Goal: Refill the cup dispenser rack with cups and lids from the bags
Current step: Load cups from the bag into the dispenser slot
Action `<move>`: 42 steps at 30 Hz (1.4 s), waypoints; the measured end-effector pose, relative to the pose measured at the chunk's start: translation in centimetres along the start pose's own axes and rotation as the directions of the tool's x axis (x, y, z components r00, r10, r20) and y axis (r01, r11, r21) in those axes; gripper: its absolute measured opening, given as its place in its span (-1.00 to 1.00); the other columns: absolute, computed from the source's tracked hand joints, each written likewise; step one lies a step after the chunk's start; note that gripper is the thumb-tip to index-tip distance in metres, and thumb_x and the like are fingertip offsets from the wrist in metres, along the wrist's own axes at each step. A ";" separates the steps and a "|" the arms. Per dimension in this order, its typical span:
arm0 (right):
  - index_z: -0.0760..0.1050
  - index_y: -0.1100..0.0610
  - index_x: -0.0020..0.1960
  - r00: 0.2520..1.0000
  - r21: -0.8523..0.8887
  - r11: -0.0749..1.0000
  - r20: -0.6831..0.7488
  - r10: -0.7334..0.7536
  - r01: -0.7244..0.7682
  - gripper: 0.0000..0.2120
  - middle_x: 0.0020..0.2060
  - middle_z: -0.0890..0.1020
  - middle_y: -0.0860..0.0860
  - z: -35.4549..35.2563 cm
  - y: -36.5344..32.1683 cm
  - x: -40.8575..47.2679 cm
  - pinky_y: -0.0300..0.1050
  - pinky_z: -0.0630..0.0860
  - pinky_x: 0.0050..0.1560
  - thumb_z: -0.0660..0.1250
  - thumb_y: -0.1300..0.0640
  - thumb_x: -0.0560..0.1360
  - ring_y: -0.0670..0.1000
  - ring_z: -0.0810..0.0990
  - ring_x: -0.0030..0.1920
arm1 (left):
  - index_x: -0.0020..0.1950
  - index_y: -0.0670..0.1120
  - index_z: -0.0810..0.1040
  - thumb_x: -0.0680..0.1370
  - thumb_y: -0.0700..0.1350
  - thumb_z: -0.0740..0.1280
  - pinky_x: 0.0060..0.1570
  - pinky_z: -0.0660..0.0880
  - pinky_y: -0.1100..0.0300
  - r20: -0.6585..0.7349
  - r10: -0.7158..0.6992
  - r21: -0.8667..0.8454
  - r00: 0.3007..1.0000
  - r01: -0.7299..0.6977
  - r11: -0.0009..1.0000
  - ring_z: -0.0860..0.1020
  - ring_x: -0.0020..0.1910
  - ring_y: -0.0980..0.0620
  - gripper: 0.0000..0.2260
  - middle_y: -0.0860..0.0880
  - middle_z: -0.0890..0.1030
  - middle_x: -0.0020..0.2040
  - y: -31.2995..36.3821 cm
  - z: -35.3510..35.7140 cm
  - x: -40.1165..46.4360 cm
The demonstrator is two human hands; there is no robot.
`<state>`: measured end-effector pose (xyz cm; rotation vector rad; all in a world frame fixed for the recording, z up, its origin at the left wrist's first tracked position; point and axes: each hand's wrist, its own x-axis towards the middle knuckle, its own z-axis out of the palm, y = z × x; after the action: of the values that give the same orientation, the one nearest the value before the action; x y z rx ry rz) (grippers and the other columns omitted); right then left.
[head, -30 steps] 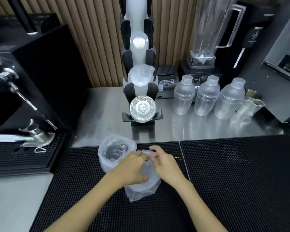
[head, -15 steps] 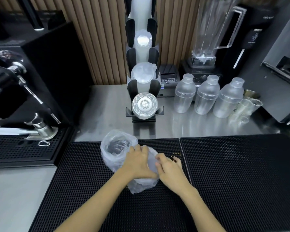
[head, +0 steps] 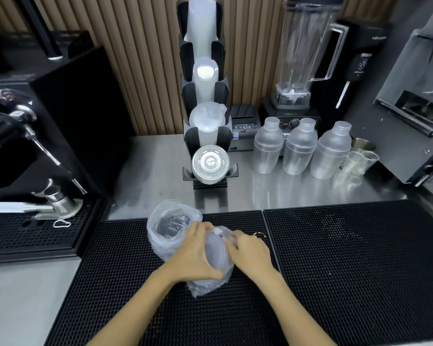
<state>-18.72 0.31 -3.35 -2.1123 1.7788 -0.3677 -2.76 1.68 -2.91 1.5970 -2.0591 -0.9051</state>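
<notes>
Two clear plastic bags stand on the black bar mat (head: pixel 210 318). The near bag of lids (head: pixel 216 255) is gripped from the left by my left hand (head: pixel 198 255), and my right hand (head: pixel 250 253) pinches its plastic at the top right. The other bag (head: pixel 168 228) stands open just behind and to the left, with dark contents. At the back of the steel counter rises the black cup dispenser rack (head: pixel 205 96), its upper slots holding clear cups and its lowest slot showing a stack of ribbed lids (head: pixel 210 162).
An espresso machine (head: pixel 23 136) with drip tray fills the left. Three frosted shakers (head: pixel 300 148), small measuring cups (head: pixel 358 163) and a blender (head: pixel 303 51) stand at the right rear. A second black mat (head: pixel 360 258) covers the right side. A small gold ring (head: pixel 259 234) lies by my right hand.
My hands slid from the bag's top knot down onto its sides; the left hand now wraps the bag and the right tugs at its plastic. The view tilted slightly.
</notes>
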 end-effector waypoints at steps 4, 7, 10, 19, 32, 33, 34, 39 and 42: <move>0.50 0.23 0.02 0.995 -0.033 0.996 -0.041 0.087 -0.088 -0.59 -0.01 0.64 0.19 0.0 -0.3 2.0 0.01 0.46 -0.03 0.09 -0.10 0.56 0.22 0.58 0.04 | 0.25 0.04 0.17 0.15 -0.01 0.48 0.21 0.31 0.32 -0.033 0.053 -0.048 0.998 -0.054 0.997 0.28 0.22 0.18 -0.24 0.11 0.19 0.16 -0.2 0.1 -0.4; 0.53 0.25 -0.02 0.980 0.017 0.981 -0.036 0.195 -0.195 -0.60 -0.02 0.64 0.22 0.0 0.2 3.1 0.01 0.48 -0.04 0.11 -0.06 0.55 0.23 0.58 0.03 | 0.25 0.07 0.14 0.17 -0.06 0.48 0.20 0.27 0.37 -0.075 0.066 -0.110 0.995 -0.074 0.991 0.23 0.26 0.29 -0.24 0.14 0.18 0.18 -0.8 0.3 -0.9; 0.57 0.16 -0.09 0.979 0.131 0.970 0.013 0.203 -0.203 -0.66 -0.13 0.67 0.13 -0.1 0.2 3.6 -0.05 0.51 -0.09 0.22 -0.11 0.49 0.16 0.61 -0.04 | 0.29 0.10 0.11 0.20 -0.02 0.50 0.31 0.24 0.29 -0.094 0.075 -0.086 0.993 -0.083 0.993 0.20 0.30 0.25 -0.21 0.19 0.17 0.20 -1.1 0.7 -1.0; 0.37 0.02 0.34 0.960 0.474 0.841 -0.216 -0.176 0.261 -0.67 0.23 0.43 -0.17 0.2 -1.2 2.2 -0.36 0.21 0.33 0.14 0.13 0.59 -0.20 0.35 0.26 | 0.43 -0.02 0.20 0.20 0.26 0.47 0.44 0.11 0.19 -0.335 0.095 0.026 0.937 -0.091 0.995 0.17 0.41 0.17 -0.10 0.13 0.27 0.34 -1.2 2.8 0.0; -0.18 -0.25 0.45 0.980 0.387 0.919 0.147 -0.136 0.070 -0.49 0.48 -0.08 -0.27 2.9 0.1 1.4 -0.06 -0.40 0.45 -0.36 -0.24 0.51 -0.18 -0.34 0.45 | 0.32 0.19 0.23 0.24 0.15 0.50 0.29 0.14 0.53 -0.457 0.031 -0.263 0.889 -0.169 0.950 0.29 0.33 0.37 -0.27 0.27 0.33 0.32 -1.3 1.2 -0.7; -0.22 -0.24 0.44 0.978 0.320 0.944 0.153 -0.139 0.084 -0.50 0.48 -0.12 -0.26 2.8 0.2 1.5 -0.02 -0.41 0.45 -0.36 -0.24 0.51 -0.14 -0.36 0.46 | 0.32 0.21 0.22 0.23 0.17 0.50 0.30 0.14 0.53 -0.467 0.009 -0.304 0.884 -0.170 0.937 0.28 0.33 0.40 -0.26 0.29 0.33 0.32 -1.1 0.9 -0.7; -0.26 -0.23 0.44 0.978 0.249 0.964 0.160 -0.137 0.094 -0.52 0.48 -0.15 -0.26 2.9 0.3 1.5 0.02 -0.42 0.45 -0.34 -0.22 0.53 -0.11 -0.37 0.46 | 0.32 0.23 0.22 0.22 0.18 0.50 0.30 0.16 0.50 -0.481 -0.021 -0.351 0.876 -0.170 0.921 0.27 0.33 0.42 -0.25 0.29 0.33 0.33 -0.9 0.5 -0.7; -0.27 -0.15 0.47 0.992 0.160 0.985 0.100 -0.083 0.066 -0.45 0.50 -0.19 -0.18 2.7 0.1 1.6 0.08 -0.40 0.44 -0.27 -0.26 0.53 -0.06 -0.35 0.48 | 0.32 0.23 0.31 0.21 0.26 0.52 0.39 0.31 0.03 -0.589 -0.077 -0.449 0.804 -0.246 0.859 0.37 0.38 0.15 -0.26 0.16 0.43 0.34 0.0 -1.5 -0.8; -0.08 -0.06 0.49 0.979 0.375 0.926 -0.199 0.050 0.029 -0.28 0.52 -0.06 -0.03 1.0 -1.2 1.2 -0.07 -0.18 0.43 -0.21 -0.39 0.43 -0.06 -0.12 0.50 | 0.37 0.12 0.32 0.24 0.12 0.53 0.28 0.38 0.19 -0.577 0.202 -0.177 0.791 -0.363 0.915 0.40 0.32 0.18 -0.25 0.17 0.43 0.33 3.5 -4.4 -1.1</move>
<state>-17.02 -0.61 -3.74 -1.8436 1.6612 -0.8786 -2.05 2.09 2.76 1.1685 -1.6137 -0.5124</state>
